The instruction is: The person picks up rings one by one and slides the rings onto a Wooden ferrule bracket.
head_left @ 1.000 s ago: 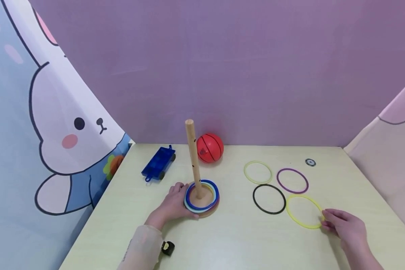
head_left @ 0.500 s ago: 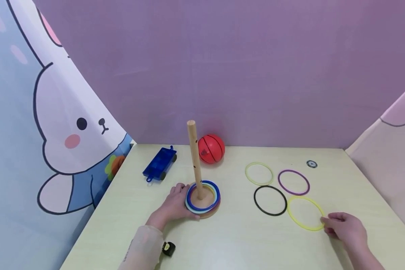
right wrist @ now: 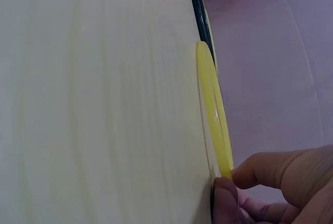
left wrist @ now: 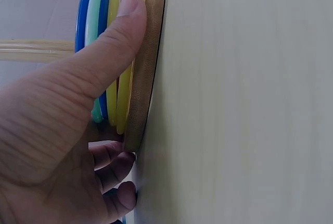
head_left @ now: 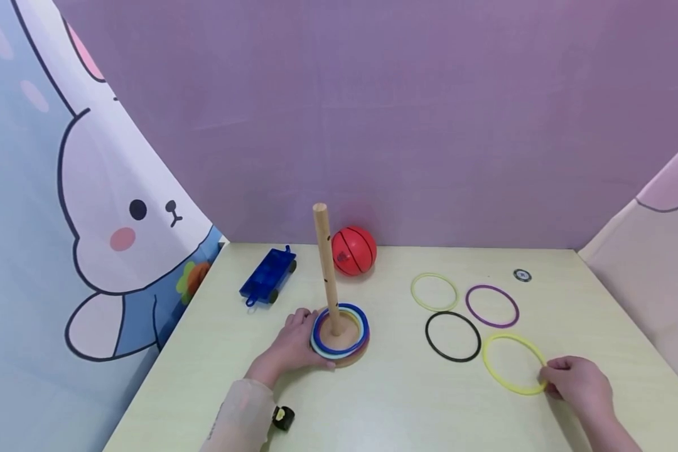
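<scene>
A wooden peg (head_left: 326,270) rises from a round wooden base (head_left: 351,360) with several coloured rings (head_left: 363,319) stacked on it. My left hand (head_left: 289,342) grips the base's left edge. In the left wrist view its thumb (left wrist: 104,62) lies across the rings (left wrist: 111,104) and base (left wrist: 145,78), with the fingers curled beneath. My right hand (head_left: 577,383) pinches the right edge of a bright yellow ring (head_left: 484,361) on the table. In the right wrist view the fingertips (right wrist: 226,193) meet on that ring (right wrist: 210,99), whose near end looks slightly raised.
A black ring (head_left: 426,336), a purple ring (head_left: 466,306) and a pale green ring (head_left: 412,291) lie beyond the yellow one. A red ball (head_left: 353,250) and a blue toy cart (head_left: 267,274) sit near the back wall. A small disc (head_left: 522,275) is far right, and a small black object (head_left: 282,417) lies by my left sleeve.
My right hand's fingers have closed onto the yellow ring's edge and drawn it slightly toward me. The left hand stays on the base.
</scene>
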A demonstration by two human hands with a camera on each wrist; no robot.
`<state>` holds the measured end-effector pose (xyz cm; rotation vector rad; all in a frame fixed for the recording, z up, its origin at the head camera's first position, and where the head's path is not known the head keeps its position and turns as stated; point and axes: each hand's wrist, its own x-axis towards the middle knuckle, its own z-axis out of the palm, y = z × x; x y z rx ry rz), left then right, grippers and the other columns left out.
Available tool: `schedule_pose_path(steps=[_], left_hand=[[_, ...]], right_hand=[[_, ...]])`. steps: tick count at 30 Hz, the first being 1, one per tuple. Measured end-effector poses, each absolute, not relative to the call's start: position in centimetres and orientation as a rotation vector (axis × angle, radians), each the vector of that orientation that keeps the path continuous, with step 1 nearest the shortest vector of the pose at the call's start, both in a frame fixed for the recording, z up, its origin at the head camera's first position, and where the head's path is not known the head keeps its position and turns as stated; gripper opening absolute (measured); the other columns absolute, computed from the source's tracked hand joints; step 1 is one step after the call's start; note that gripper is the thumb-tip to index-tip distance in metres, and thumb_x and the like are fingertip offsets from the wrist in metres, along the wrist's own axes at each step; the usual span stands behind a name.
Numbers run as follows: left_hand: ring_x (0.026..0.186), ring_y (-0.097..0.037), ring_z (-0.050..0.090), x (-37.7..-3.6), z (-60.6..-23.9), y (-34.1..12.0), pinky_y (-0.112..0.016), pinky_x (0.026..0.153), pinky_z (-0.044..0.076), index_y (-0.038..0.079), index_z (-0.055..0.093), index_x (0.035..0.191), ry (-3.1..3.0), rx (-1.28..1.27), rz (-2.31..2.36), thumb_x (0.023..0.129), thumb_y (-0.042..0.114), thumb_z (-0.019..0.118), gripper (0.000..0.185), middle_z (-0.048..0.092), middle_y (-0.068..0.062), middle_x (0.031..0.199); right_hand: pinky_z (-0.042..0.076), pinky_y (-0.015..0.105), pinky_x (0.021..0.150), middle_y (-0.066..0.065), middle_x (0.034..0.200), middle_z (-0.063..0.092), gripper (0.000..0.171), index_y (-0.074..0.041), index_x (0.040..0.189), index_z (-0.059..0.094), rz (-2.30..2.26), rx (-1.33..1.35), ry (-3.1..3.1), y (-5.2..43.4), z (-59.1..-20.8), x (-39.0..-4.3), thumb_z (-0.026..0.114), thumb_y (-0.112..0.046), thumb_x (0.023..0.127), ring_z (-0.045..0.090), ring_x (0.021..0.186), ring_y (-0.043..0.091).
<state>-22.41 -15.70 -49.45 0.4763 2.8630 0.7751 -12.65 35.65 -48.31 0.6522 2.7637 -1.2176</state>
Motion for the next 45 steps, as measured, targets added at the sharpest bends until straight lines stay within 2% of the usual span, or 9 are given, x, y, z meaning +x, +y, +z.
schedule_pose_path(steps=[7, 10, 13, 17, 28, 45], left_hand=[[0.120, -0.026, 0.037, -22.2, -49.4, -15.7, -0.047, 0.100, 0.042, 0.009, 0.036, 0.149, 2.861, 0.461, 0.762, 0.056, 0.064, 0.085, 0.119, 0.041, -0.008, 0.130], [0.119, -0.027, 0.037, -22.2, -49.4, -15.8, -0.047, 0.100, 0.042, 0.008, 0.036, 0.149, 2.863, 0.459, 0.759, 0.057, 0.064, 0.085, 0.119, 0.041, -0.008, 0.129], [0.120, -0.027, 0.037, -22.2, -49.5, -15.8, -0.047, 0.100, 0.042, 0.008, 0.036, 0.149, 2.861, 0.452, 0.757, 0.057, 0.064, 0.085, 0.119, 0.041, -0.008, 0.130], [0.121, -0.027, 0.037, -22.2, -49.6, -15.8, -0.048, 0.100, 0.042, 0.008, 0.036, 0.149, 2.857, 0.449, 0.756, 0.057, 0.065, 0.084, 0.119, 0.040, -0.009, 0.131], [0.121, -0.028, 0.037, -22.4, -49.6, -15.7, -0.049, 0.101, 0.042, 0.006, 0.036, 0.149, 2.860, 0.469, 0.756, 0.057, 0.064, 0.085, 0.120, 0.040, -0.009, 0.132], [0.120, -0.027, 0.037, -22.3, -49.5, -15.5, -0.049, 0.099, 0.043, 0.011, 0.037, 0.149, 2.877, 0.479, 0.746, 0.055, 0.069, 0.083, 0.120, 0.041, -0.007, 0.129]], right_hand=[[0.057, 0.029, 0.064, 0.001, 0.079, 0.069, 0.035, 0.022, 0.113, 0.056, -1.682, 0.618, 2.558, 35.6, -48.0, -12.3, 0.063, -0.004, 0.091, 0.066, 0.066, 0.012], [0.057, 0.029, 0.066, -0.003, 0.079, 0.069, 0.025, 0.016, 0.107, 0.062, -1.830, 0.575, 2.492, 34.8, -47.3, -12.4, 0.065, -0.004, 0.091, 0.066, 0.066, 0.011], [0.057, 0.028, 0.067, -0.005, 0.079, 0.069, 0.014, 0.005, 0.101, 0.067, -1.919, 0.505, 2.447, 33.1, -46.6, -12.6, 0.067, -0.004, 0.090, 0.065, 0.067, 0.010], [0.057, 0.029, 0.067, -0.002, 0.080, 0.070, 0.013, 0.002, 0.101, 0.066, -1.968, 0.409, 2.415, 30.1, -45.7, -13.1, 0.068, -0.003, 0.089, 0.065, 0.067, 0.012], [0.058, 0.032, 0.065, 0.008, 0.081, 0.067, 0.028, 0.017, 0.112, 0.058, -2.076, 0.193, 2.281, 22.0, -44.7, -15.1, 0.065, 0.002, 0.089, 0.064, 0.065, 0.014], [0.057, 0.030, 0.064, 0.006, 0.082, 0.067, 0.029, 0.017, 0.110, 0.058, -2.064, -0.124, 2.115, 13.4, -42.8, -16.9, 0.066, -0.001, 0.089, 0.064, 0.063, 0.015]])
